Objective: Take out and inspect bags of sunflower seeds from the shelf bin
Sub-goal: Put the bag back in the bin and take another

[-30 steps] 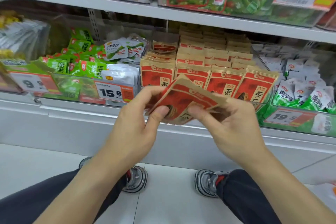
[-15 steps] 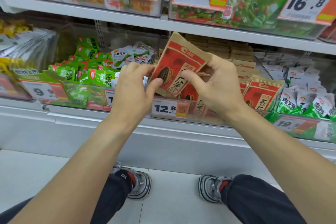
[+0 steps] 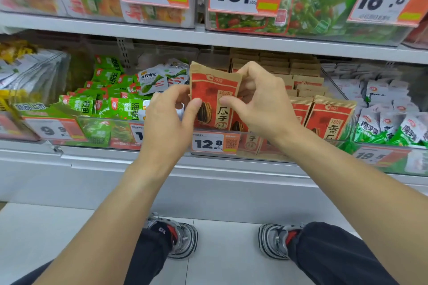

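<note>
Both hands on one upright seed bag, right at the bin front.

The left hand (image 3: pixel 169 118) pinches the bag of sunflower seeds (image 3: pixel 214 97) at its left edge, thumb on the printed face; the right hand (image 3: pixel 261 102) curls round the right edge, thumb across the front. The bag sits upright above the shelf bin (image 3: pixel 273 146), over the 12.8 price tag (image 3: pixel 214 143). It looks light, the paper stiff but creasable, the seeds likely shifting inside, so edges and top seam seem the best grip.
</note>
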The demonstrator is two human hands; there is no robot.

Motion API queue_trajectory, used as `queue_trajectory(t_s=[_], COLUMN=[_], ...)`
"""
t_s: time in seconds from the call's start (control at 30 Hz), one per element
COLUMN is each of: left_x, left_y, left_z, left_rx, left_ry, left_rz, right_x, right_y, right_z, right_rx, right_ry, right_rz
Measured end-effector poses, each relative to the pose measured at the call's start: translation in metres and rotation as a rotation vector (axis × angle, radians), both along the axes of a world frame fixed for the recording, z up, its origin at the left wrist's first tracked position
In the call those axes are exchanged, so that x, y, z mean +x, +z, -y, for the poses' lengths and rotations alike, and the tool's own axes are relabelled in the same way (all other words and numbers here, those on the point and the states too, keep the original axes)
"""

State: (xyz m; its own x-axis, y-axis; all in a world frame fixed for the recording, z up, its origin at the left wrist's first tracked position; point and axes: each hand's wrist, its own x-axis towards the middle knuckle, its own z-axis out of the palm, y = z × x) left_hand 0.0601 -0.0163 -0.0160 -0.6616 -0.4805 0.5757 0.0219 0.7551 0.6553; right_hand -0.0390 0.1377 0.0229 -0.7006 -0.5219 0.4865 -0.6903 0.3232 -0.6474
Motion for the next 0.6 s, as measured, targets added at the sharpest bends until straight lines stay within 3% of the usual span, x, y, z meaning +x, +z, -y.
queue_trajectory(t_s=[0.23,0.33,0.47,0.6], left_x=[-0.007,-0.012,-0.016,-0.018], left_y=[0.011,0.009,-0.006,-0.017], left_z=[0.003,-0.003,-0.013,-0.017], left_rx=[0.001,-0.156,-0.494,-0.607], left_ry=[-0.037,-0.01,0.08,0.082], left_rz=[-0.06,-0.085,0.055,0.17], right_x=[-0.005,-0.009,-0.008,-0.006], right_y=[-0.004,-0.007,-0.016,-0.025], right_z=[0.014,0.018,0.019,0.015], right_rx=[0.068,0.164,0.248,0.09], right_ry=[-0.029,-0.028,-0.069,-0.115], right_rz=[0.076,0.072,-0.182,-0.357])
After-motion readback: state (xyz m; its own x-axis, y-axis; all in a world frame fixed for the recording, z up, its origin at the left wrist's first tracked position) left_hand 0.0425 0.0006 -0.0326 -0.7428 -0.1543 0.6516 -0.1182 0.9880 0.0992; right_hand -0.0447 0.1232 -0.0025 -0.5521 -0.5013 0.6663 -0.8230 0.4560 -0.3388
